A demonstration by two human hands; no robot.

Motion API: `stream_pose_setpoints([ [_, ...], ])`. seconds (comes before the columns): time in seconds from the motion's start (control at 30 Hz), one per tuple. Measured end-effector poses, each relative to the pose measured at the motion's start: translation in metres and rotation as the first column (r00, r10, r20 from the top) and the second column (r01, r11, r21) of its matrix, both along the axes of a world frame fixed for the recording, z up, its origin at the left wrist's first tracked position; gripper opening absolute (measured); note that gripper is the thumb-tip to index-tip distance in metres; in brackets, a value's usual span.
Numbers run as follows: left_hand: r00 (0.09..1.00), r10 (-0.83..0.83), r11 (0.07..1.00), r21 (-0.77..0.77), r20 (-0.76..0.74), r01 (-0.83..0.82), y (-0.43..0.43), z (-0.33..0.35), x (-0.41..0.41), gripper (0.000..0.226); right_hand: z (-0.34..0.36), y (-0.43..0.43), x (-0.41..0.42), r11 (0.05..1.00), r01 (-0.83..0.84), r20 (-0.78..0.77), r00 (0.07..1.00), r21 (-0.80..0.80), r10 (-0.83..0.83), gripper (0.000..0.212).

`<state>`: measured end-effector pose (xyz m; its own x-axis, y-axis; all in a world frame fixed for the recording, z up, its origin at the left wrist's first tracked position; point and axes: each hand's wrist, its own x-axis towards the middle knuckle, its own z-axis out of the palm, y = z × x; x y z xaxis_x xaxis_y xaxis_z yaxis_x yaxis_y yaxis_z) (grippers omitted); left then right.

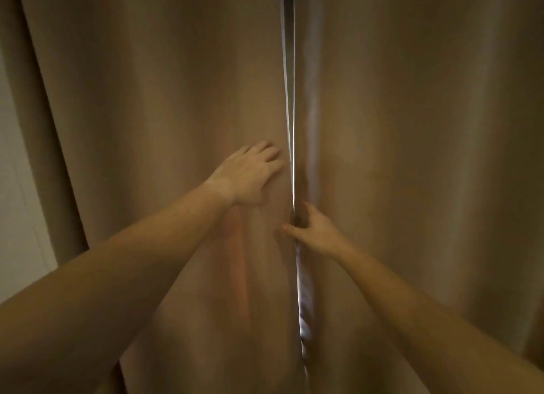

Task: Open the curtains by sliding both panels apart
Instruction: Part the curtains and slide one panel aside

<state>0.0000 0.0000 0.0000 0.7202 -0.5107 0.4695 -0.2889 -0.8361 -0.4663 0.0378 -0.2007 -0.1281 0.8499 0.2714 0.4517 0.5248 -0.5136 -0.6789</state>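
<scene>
Two tan curtain panels hang side by side and fill the view. A thin bright slit runs down between them near the centre. My left hand (250, 176) lies flat with fingers spread on the left panel (164, 99), just left of its inner edge. Lower down, my right hand (315, 231) is at the slit, its thumb pointing left across the gap and its fingers curled round the inner edge of the right panel (412, 128). The fingertips of that hand are hidden behind the fabric.
A pale wall (20, 211) shows at the far left, beside the gathered outer folds of the left panel. A sliver of dark window frame (288, 11) is visible through the gap at the top.
</scene>
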Motion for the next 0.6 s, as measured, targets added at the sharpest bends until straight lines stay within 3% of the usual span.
stream_pose_setpoints([
  [0.13,0.999,0.042,0.982,0.184,0.013,-0.043,0.001,-0.005,0.022,0.072,-0.036,0.011,0.018,0.998,0.041,-0.091,0.995,0.046,-0.037,0.086],
  [0.3,0.997,0.025,0.944,0.326,0.071,-0.047,0.006,-0.018,0.053,0.066,-0.097,0.029,0.071,0.991,0.090,-0.144,0.987,0.100,-0.076,0.116],
  [0.6,0.996,0.034,0.856,0.512,0.081,-0.071,-0.003,-0.040,0.090,0.061,-0.122,0.074,0.054,0.984,0.169,-0.215,0.964,0.051,-0.155,0.153],
])
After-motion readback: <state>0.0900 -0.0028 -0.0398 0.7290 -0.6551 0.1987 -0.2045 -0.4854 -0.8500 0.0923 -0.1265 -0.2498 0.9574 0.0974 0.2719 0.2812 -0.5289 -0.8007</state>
